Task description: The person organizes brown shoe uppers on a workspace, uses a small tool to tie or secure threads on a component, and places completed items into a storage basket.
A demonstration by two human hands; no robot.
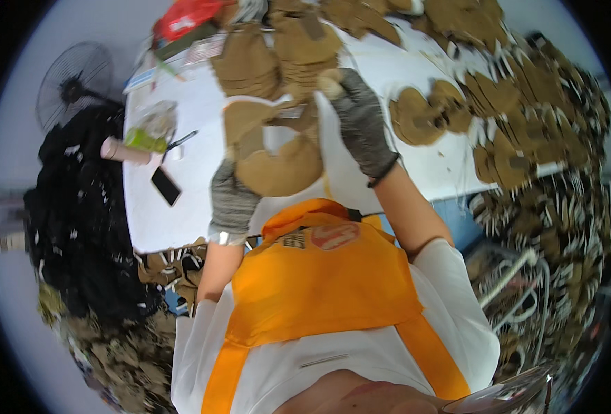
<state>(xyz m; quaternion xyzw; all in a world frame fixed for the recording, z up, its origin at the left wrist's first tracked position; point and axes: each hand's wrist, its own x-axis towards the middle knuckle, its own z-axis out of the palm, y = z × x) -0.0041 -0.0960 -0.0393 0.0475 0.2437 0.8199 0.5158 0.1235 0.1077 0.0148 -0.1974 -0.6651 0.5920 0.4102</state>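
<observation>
Both my hands wear grey knitted gloves. My left hand (235,200) is closed on the near left edge of a curved brown fabric piece (285,169), shaped like a shoe upper, with an opening in its middle. The piece is held just in front of my orange apron (326,276), over the white table (202,228). My right hand (362,121) is at the far right of the piece, its pale-tipped fingers curled together. What those fingers grip is hidden. Stacks of similar brown pieces (247,62) lie just beyond my hands.
More brown stacks (416,117) cover the table's right side. On the left lie a phone (166,186), a pink bottle (124,150), a dark-handled tool (181,140) and a clear plastic bag (159,121). A fan (74,90) stands beyond a black heap (78,214). Brown piles (561,276) flank the table.
</observation>
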